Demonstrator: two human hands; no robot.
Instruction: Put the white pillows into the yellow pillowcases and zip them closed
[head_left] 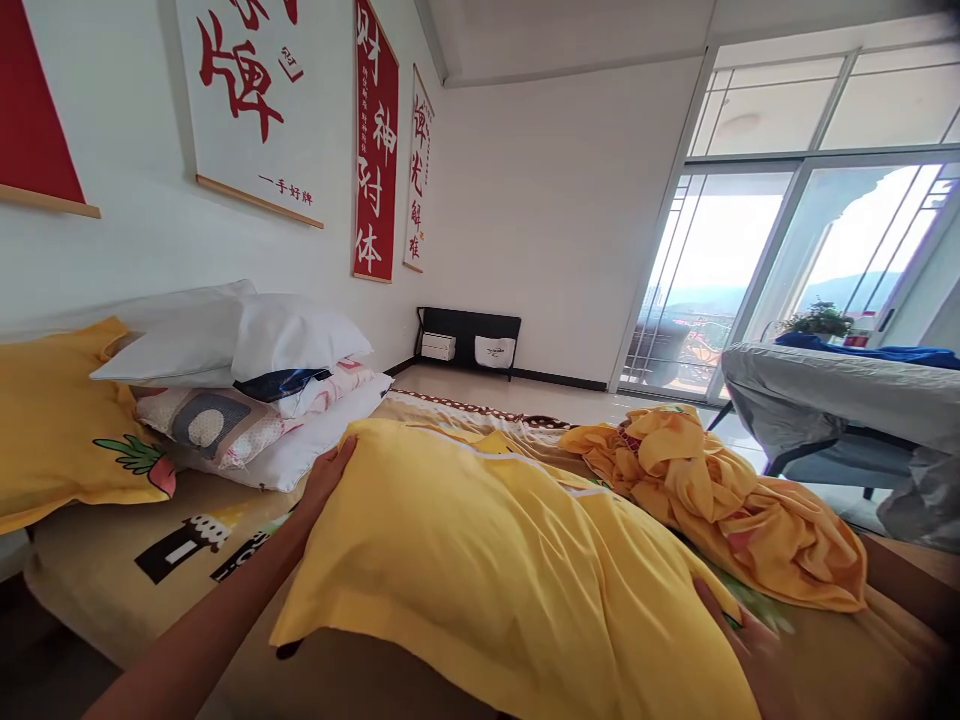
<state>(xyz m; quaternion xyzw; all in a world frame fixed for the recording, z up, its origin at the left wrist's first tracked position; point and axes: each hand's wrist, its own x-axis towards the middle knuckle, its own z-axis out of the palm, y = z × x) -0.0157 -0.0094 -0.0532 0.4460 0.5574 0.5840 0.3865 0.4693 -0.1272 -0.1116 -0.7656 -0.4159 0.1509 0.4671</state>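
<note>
A plump yellow pillow [480,540] spans the space in front of me, held slightly above the bed at its near edge. A white strip, perhaps a zipper, runs along its far side. My left hand [331,477] grips the far left corner, with most of its fingers hidden behind the cloth. On the right side, my right hand [742,632] holds the pillow's edge, its thumb lying over the fabric. Just beyond the right hand lies a crumpled yellow-orange cloth [705,490] on the bed.
White and patterned pillows [300,335] are stacked at the left, beside another yellow pillow [67,420] with a radish print. The brown bedspread [97,540] lies beneath. A plastic-covered table [840,385] stands right, near sliding glass doors; a black rack [469,335] is by the far wall.
</note>
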